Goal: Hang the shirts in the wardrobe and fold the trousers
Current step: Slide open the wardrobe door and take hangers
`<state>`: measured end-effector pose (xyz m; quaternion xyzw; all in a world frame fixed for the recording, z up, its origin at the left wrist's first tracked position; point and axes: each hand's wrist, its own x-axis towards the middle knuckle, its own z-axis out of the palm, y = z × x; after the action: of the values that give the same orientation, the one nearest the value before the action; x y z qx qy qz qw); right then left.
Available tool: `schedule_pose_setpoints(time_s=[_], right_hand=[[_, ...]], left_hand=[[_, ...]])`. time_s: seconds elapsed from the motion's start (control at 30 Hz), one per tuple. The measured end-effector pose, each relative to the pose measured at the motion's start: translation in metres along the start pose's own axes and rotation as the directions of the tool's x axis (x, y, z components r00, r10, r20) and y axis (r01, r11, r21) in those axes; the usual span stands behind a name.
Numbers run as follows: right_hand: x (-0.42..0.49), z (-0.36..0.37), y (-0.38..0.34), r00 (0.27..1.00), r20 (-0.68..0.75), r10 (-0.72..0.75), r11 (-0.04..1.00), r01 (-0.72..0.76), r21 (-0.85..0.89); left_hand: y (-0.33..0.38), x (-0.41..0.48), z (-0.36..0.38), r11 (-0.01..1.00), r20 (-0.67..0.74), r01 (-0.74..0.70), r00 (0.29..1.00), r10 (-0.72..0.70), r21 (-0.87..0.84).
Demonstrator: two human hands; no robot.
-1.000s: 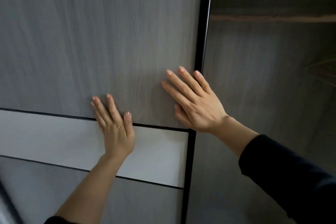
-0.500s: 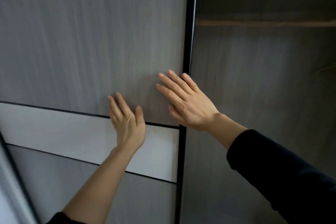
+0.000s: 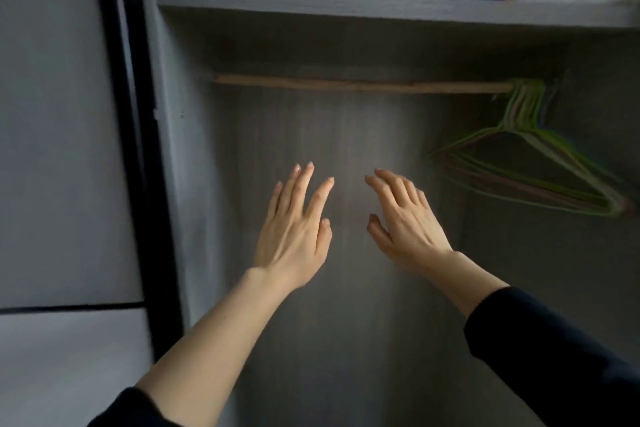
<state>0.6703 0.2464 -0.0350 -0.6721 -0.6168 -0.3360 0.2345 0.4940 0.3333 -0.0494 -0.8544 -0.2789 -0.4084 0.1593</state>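
Left hand (image 3: 294, 232), right hand (image 3: 405, 222): empty, fingers spread, side by side. Hangers (image 3: 533, 163): upper right on the level rail (image 3: 360, 85), right hand nearer.

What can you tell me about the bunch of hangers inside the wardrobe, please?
The hangers are a bunch of thin ones, green and pinkish, perhaps coated wire; the picture is blurred. Their hooks sit together at the right end of the wooden rail, below the shelf. The triangular bodies hang stacked against one another. No garment shows on them. The left hand and the right hand are well apart from them.
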Motion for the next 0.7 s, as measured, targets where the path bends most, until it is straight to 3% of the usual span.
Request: schedule_pose_setpoints(time_s=[0.2, 0.33, 0.7], right_hand=[[-0.011, -0.015, 0.124, 0.987, 0.138, 0.086, 0.983, -0.062, -0.173], [-0.004, -0.023, 0.191, 0.974, 0.186, 0.131, 0.959, -0.076, -0.273], [0.052, -0.026, 0.291, 0.962, 0.157, 0.223, 0.848, -0.112, -0.519]], left_hand=[[0.09, 0.091, 0.069, 0.996, 0.091, -0.016, 0.996, 0.024, -0.083], [0.136, 0.141, 0.1, 0.991, 0.071, -0.039, 0.996, 0.048, -0.126], [0.172, 0.271, 0.141, 0.986, 0.009, -0.148, 0.989, 0.149, -0.072]])
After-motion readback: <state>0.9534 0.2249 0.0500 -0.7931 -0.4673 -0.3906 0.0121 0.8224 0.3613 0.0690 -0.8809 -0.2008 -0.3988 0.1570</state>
